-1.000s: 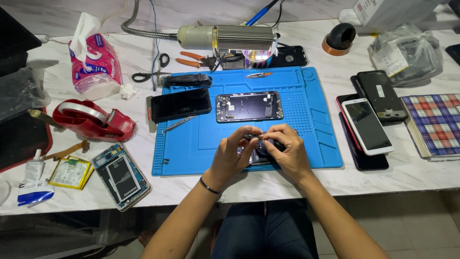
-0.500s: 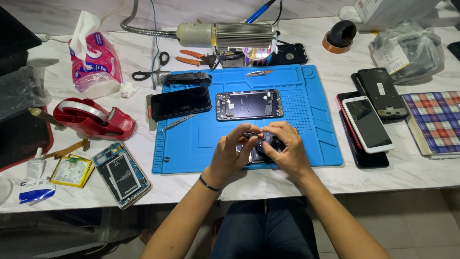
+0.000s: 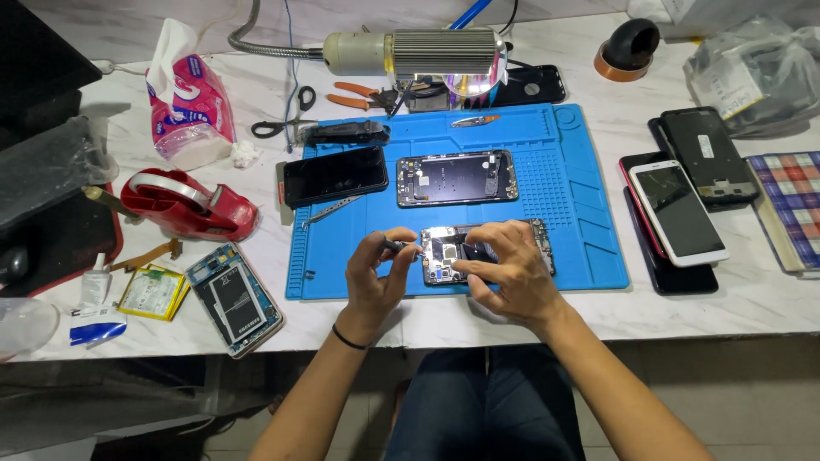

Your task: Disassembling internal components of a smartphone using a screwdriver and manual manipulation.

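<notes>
Two hands work together: your left hand [image 3: 376,277] pinches a small tool [image 3: 400,247], your right hand [image 3: 504,269] grips the open phone [image 3: 453,248].

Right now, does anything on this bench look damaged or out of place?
Yes. The white phone at the right has a cracked screen and lies askew on a stack of dark phones. Both hands work on the opened phone.

Bare forearms, no sleeves; thin black band on left wrist [image 3: 350,340]; dark blue trousers [image 3: 483,405].
</notes>
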